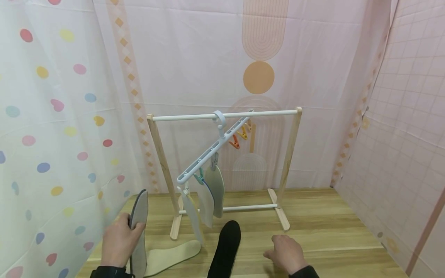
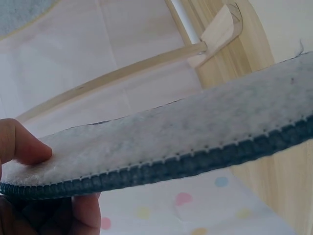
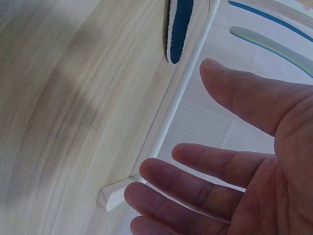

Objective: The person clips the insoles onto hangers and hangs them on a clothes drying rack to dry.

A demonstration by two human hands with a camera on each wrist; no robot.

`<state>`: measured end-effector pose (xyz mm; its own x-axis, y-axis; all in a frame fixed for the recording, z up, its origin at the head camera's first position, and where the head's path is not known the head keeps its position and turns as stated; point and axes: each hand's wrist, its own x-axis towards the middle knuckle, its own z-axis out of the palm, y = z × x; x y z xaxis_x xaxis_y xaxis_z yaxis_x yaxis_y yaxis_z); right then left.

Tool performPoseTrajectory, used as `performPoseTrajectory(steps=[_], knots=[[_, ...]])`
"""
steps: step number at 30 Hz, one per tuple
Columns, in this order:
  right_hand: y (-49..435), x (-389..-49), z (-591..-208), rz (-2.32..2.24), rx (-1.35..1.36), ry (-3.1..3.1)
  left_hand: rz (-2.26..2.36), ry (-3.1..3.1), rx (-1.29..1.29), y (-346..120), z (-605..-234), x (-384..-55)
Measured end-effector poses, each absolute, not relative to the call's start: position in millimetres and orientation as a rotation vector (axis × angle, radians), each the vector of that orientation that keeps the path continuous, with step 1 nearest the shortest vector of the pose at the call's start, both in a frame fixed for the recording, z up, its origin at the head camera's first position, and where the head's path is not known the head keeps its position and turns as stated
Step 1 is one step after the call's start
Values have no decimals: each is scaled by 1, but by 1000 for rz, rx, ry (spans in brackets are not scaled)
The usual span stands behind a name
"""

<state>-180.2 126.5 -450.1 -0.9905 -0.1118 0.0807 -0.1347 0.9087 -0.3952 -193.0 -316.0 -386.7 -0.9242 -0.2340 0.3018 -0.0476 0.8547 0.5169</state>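
My left hand (image 1: 118, 241) grips a grey fuzzy insole (image 1: 140, 227) with a dark stitched edge, holding it upright. In the left wrist view, the thumb (image 2: 32, 149) presses its grey face and the other fingers lie beneath. My right hand (image 1: 286, 253) hovers above the table at the right; its fingers are loosely spread with nothing between them. A black insole (image 1: 227, 243) lies on the table between the hands, and a cream insole (image 1: 170, 256) lies beside the held one. Several insoles (image 1: 216, 189) hang from clips on a light blue hanger (image 1: 205, 156).
The hanger hooks over the white top bar (image 1: 187, 117) of a wooden rack (image 1: 291, 154) and slants toward me. Orange and yellow clips (image 1: 242, 133) dangle bare at its far end. A dotted curtain (image 1: 80, 112) stands at the left, and a pink wall covering (image 1: 406, 96) at the right.
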Motion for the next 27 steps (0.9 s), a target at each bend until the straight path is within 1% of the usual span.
performPoseTrajectory(steps=[5,13,27], knots=[[126,-180,-450,641,193,-3013,-751,-2661,212,-311,-385,-190],[125,-180,-450,658,185,-3018,-724,-2622,147,-302,-381,-184],[124,-181,-449,626,186,-3026,-709,-2585,104,-291,-377,-190]])
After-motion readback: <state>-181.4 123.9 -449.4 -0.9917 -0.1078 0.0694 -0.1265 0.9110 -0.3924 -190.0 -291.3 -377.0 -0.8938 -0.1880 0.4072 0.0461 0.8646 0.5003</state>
